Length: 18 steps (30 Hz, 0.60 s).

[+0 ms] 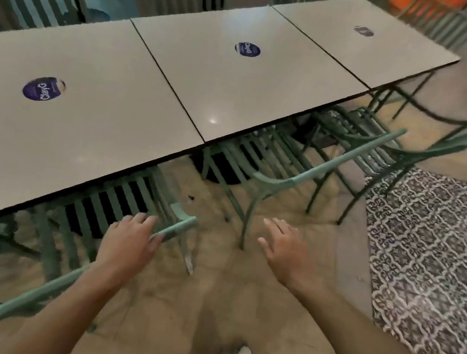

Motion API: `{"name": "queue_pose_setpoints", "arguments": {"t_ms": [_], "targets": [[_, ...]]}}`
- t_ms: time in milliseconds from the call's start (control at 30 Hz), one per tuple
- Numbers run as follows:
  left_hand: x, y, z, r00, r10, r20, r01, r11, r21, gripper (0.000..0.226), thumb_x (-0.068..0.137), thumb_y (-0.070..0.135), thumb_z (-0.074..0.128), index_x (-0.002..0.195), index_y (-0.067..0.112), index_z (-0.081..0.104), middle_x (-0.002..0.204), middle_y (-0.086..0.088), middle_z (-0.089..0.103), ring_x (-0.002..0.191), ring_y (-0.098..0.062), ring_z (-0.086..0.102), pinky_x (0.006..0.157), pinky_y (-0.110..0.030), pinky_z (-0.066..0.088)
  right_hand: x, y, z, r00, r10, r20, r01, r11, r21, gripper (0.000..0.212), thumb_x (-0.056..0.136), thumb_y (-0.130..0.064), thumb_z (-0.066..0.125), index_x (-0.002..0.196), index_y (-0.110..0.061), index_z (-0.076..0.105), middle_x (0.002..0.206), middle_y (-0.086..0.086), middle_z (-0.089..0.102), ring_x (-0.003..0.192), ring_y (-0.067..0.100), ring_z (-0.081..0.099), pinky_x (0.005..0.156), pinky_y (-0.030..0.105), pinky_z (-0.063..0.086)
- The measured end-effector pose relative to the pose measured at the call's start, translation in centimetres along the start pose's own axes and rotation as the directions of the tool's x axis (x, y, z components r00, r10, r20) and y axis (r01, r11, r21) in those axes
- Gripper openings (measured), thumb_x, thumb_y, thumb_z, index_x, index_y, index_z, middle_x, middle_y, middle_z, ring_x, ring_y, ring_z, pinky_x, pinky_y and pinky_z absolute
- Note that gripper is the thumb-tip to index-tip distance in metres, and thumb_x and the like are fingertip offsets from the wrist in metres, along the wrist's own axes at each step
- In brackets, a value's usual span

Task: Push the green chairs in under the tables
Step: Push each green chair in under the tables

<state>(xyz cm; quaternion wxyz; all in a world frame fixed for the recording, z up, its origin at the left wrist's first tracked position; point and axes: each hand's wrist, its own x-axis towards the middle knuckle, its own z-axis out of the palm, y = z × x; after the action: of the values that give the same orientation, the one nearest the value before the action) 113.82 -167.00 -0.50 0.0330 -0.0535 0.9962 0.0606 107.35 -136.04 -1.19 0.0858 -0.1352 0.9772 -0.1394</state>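
Green chair (177, 227) top rail under left hand (126, 239) fingers, slightly curled, right hand (285, 249) spread, apart

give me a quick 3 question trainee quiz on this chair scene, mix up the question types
1. True or false: the left hand rests on the top rail of the nearest green chair.
2. Multiple choice: the right hand is A) gripping a chair, B) open, holding nothing, C) flat on a table.
3. How many white tables stand in the row, each with a round sticker?

Key: 1 true; 2 B; 3 three.
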Motion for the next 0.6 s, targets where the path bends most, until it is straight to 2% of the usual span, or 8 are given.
{"name": "queue_pose_setpoints", "arguments": {"t_ms": [133, 300, 500, 600], "targets": [[4.2, 8.8, -1.3, 0.986, 0.164, 0.018, -0.164, 0.986, 0.014, 0.038, 0.096, 0.043, 0.042, 0.125, 0.022, 0.055, 0.124, 0.001, 0.058, 0.116, -0.022, 0.053, 0.095, -0.037, 0.042, -1.7, 8.2, -3.5, 0.978, 0.187, -0.095, -0.188, 0.982, -0.001, 0.05, 0.098, -0.039, 0.042, 0.144, -0.02, 0.04, 0.149, 0.006, 0.042, 0.137, 0.024, 0.037, 0.11, 0.039, 0.03], [9.9, 19.4, -1.5, 0.948, 0.318, -0.031, -0.316, 0.947, 0.05, 0.036, 0.095, 0.04, 0.043, 0.126, 0.023, 0.055, 0.123, 0.002, 0.059, 0.115, -0.021, 0.054, 0.097, -0.038, 0.042, -2.1, 17.9, -6.7, 0.94, 0.28, -0.196, -0.274, 0.96, 0.059, 0.055, 0.093, -0.044, 0.038, 0.141, -0.019, 0.043, 0.141, 0.009, 0.05, 0.13, 0.026, 0.044, 0.105, 0.042, 0.039], [15.6, 32.5, 0.1, 0.946, 0.323, -0.013, -0.321, 0.944, 0.071, 0.039, 0.094, 0.043, 0.046, 0.127, 0.023, 0.054, 0.12, 0.001, 0.059, 0.113, -0.022, 0.054, 0.096, -0.038, 0.042, -1.1, 30.4, -10.2, 0.92, 0.316, -0.233, -0.289, 0.947, 0.141, 0.049, 0.093, -0.036, 0.048, 0.138, -0.016, 0.047, 0.132, 0.009, 0.055, 0.12, 0.029, 0.049, 0.098, 0.039, 0.041], [17.9, 37.8, 0.9, 0.958, 0.286, -0.033, -0.284, 0.956, 0.07, 0.039, 0.093, 0.042, 0.047, 0.125, 0.021, 0.056, 0.119, -0.001, 0.06, 0.109, -0.023, 0.056, 0.094, -0.039, 0.044, 0.7, 36.3, -12.3, 0.94, 0.265, -0.215, -0.249, 0.964, 0.097, 0.05, 0.093, -0.037, 0.047, 0.139, -0.016, 0.045, 0.136, 0.009, 0.052, 0.124, 0.027, 0.046, 0.102, 0.038, 0.038]]}}
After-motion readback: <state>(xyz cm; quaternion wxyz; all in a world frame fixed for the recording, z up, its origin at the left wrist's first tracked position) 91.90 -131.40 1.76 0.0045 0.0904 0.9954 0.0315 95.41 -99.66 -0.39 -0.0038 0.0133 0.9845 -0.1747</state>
